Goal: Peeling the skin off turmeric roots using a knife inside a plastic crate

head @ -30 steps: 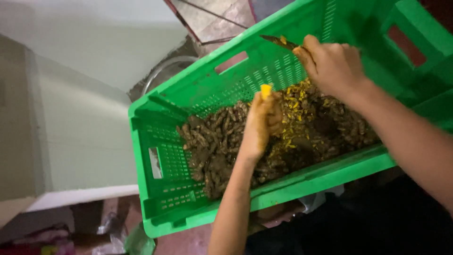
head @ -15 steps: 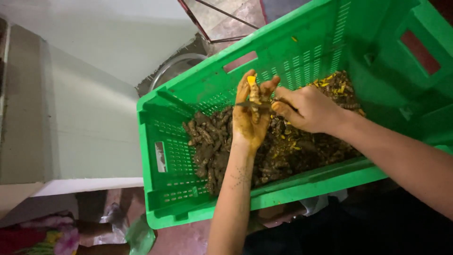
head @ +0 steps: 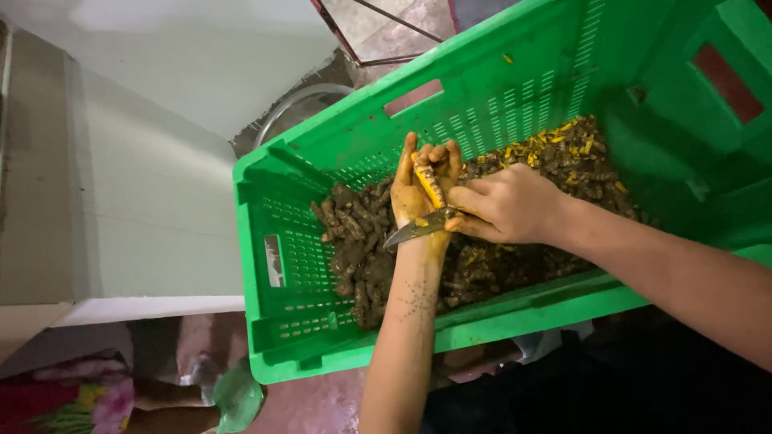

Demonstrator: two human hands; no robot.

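Note:
A green plastic crate (head: 289,265) holds a heap of brown, soil-covered turmeric roots (head: 362,249) and yellow peelings (head: 563,149). My left hand (head: 414,197), stained yellow, holds a partly peeled yellow root (head: 430,185) upright above the heap. My right hand (head: 507,205) grips a small knife (head: 414,229). Its blade lies across the base of the root and points left.
A pale wall (head: 145,201) and a white ledge (head: 153,309) stand left of the crate. A round metal basin (head: 301,108) shows behind the crate's far rim. Coloured cloth (head: 72,398) and a green bag (head: 237,394) lie on the floor at lower left.
My right hand came down from the crate's far wall to the left hand. It now holds the knife against the yellow root, which the left hand has raised.

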